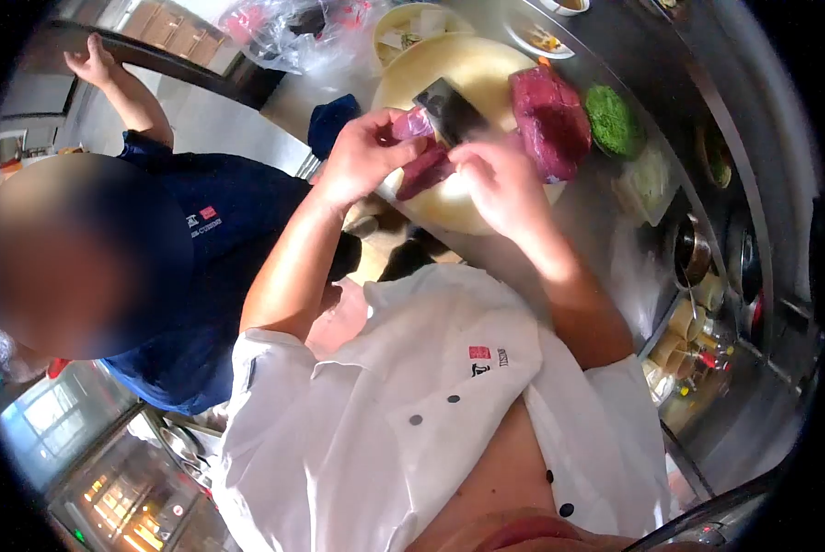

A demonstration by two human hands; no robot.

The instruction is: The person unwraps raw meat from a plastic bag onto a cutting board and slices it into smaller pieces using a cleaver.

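Observation:
My left hand (368, 156) is closed around a piece of dark red meat (424, 171) above the round, cream-coloured cutting board (486, 64). A paler, shiny part of it shows by my left fingers. At the other end, the bent fingers of my right hand (502, 184) pinch the meat; they are slightly blurred. Just beyond both hands lies a cleaver (451, 110) with a broad dark blade, apparently flat on the board; its handle I cannot make out. To the right, a large slab of dark red meat (550, 120) rests over the board's edge.
Right of the slab are a heap of chopped greens (614, 121) and a clear bag (650, 189). A bowl (417, 28) and clear plastic bags (288, 32) stand behind the board. A co-worker in a navy shirt (228, 221) is close on my left.

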